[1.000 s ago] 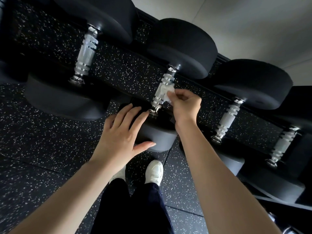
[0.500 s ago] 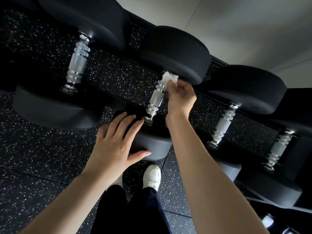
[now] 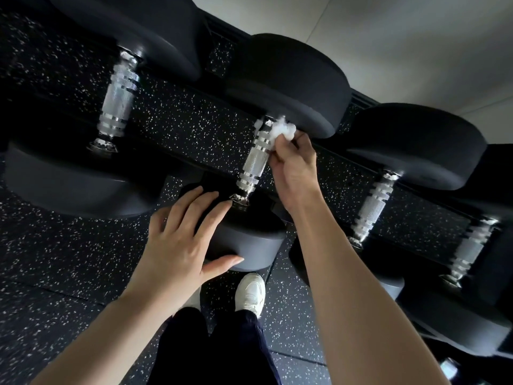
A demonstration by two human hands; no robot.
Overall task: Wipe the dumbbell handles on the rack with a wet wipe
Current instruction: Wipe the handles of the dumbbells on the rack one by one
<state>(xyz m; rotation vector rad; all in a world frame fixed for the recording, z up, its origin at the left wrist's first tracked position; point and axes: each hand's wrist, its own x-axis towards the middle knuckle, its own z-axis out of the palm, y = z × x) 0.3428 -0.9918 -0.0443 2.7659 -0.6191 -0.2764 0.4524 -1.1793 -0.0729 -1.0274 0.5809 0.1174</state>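
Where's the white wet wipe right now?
Head view, centre: the crumpled white wet wipe is pinched in the right hand against the far end of the second-from-left knurled chrome dumbbell handle, just below that dumbbell's far black head.

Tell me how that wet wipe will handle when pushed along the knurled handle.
Probably floppy: the wet wipe sits bunched in the right hand, holding no shape. Likely light, since a pinch alone carries it. It may drag or snag on the knurled metal of the handle rather than slide.

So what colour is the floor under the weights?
The floor is black with tiny white speckles, best seen in the head view.
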